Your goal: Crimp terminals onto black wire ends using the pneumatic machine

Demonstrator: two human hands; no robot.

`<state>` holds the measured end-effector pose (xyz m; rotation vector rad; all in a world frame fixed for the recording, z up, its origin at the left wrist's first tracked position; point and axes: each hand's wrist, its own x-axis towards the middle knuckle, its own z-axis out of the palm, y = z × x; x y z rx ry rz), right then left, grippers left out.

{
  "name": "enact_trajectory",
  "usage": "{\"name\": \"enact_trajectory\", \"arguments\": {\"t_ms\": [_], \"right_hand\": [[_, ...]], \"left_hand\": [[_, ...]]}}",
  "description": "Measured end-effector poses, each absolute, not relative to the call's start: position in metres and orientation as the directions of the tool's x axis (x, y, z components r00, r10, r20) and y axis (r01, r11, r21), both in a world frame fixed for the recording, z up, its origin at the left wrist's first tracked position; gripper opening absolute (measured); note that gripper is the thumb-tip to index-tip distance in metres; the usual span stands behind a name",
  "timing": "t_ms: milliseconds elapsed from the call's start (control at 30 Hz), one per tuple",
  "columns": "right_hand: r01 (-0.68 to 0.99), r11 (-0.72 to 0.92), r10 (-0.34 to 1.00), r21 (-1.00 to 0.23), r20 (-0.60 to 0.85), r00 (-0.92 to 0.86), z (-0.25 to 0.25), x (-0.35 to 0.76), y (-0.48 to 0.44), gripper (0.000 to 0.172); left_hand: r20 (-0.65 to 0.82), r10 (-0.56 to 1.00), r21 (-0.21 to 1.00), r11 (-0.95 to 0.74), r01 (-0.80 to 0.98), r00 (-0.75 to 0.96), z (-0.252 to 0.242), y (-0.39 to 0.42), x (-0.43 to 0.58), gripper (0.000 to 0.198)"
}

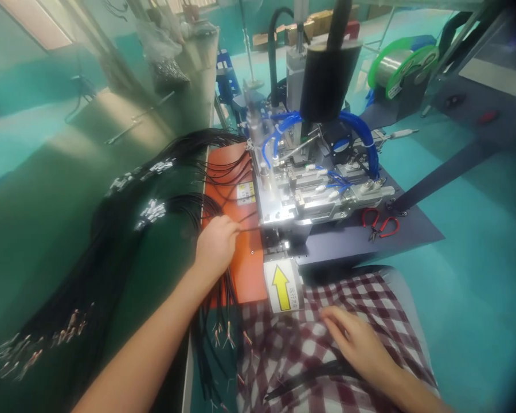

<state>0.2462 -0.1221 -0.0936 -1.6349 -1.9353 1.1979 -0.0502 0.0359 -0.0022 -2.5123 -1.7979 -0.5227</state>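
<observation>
My left hand [217, 244] is closed in a pinch on a thin black cable [250, 229], whose end runs to the near left edge of a metal machine [313, 189]. Beneath this hand lies an orange plate [245, 269], with several other black cables crossing it. Over the checkered cloth on my lap [309, 355] rests my right hand [355, 341], its fingers slightly bent, thumb apart, holding nothing that I can see. A white label with a yellow arrow [281, 287] sits on the machine's front, between my hands.
Long bundles of black cables [81, 275] with white connectors [152, 212] cover the green table at left. Stripped wire ends hang below the orange plate. Red-handled pliers [375, 232] lie on the grey base. A green wire spool [402, 67] and a dark post [447, 178] stand at right.
</observation>
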Motion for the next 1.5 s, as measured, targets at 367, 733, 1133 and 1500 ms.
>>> {"name": "enact_trajectory", "arguments": {"t_ms": [367, 733, 1133, 1500], "right_hand": [[0.58, 0.076, 0.897, -0.811, -0.199, -0.395, -0.081, 0.24, -0.131, 0.023], [0.238, -0.249, 0.767, -0.939, -0.341, -0.543, -0.052, 0.156, -0.115, 0.015], [0.065, -0.417, 0.787, -0.906, -0.396, -0.474, -0.035, 0.126, -0.118, 0.012], [0.252, -0.232, 0.903, -0.939, -0.304, -0.304, 0.008, 0.168, -0.103, 0.009]], "left_hand": [[0.264, 0.923, 0.177, -0.332, 0.927, 0.28, 0.0, 0.036, -0.05, 0.022], [0.195, 0.941, 0.213, -0.316, 0.925, 0.276, 0.002, 0.041, -0.049, 0.02], [0.148, 0.946, 0.295, -0.32, 0.9, 0.288, 0.007, 0.047, -0.05, 0.019], [0.164, 0.937, 0.307, -0.345, 0.887, 0.308, 0.007, 0.048, -0.054, 0.017]]}}
